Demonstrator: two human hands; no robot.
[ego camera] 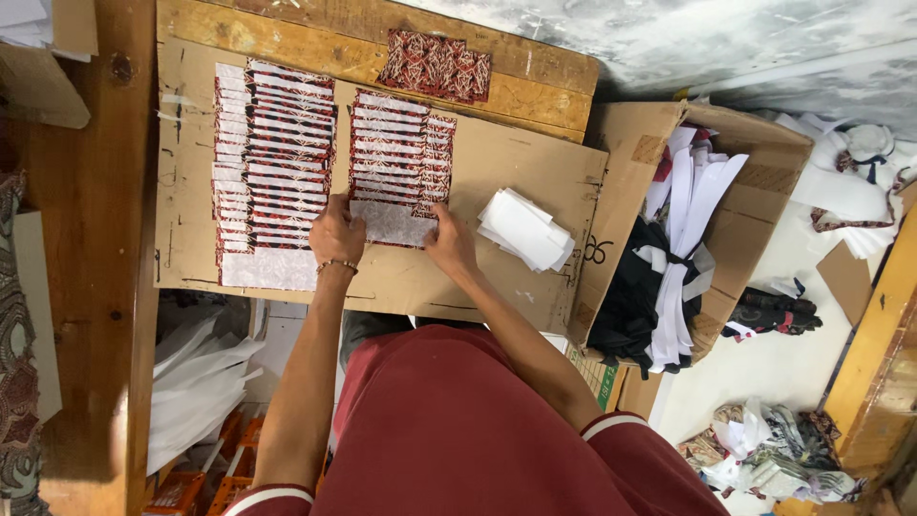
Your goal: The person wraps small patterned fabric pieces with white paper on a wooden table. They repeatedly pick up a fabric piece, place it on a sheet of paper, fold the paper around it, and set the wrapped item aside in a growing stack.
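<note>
Fabric piece (392,223), pale side up, lies flat on the cardboard sheet (497,177) under both your hands, at the near end of the right-hand row of overlapped red-patterned pieces (399,143). Your left hand (336,234) presses on its left edge, fingers laid flat on the cloth; a beaded bracelet (336,266) sits at that wrist. Your right hand (449,241) holds its right edge, fingertips bent down onto the corner — whether they pinch the cloth or only press it, you cannot tell from here.

Left of the piece runs a longer row of overlapped patterned pieces (277,143), ending in another pale piece near your left wrist. Just right of your right hand sits a loose stack of white pieces (525,227) on the same cardboard sheet. Beyond the rows, at the far edge, a small pile of red-patterned cloth (436,65) rests on the wooden board (287,38). Further right of the stack stands an open cardboard box (755,162) holding white strips and black fabric — well apart from the piece.
</note>
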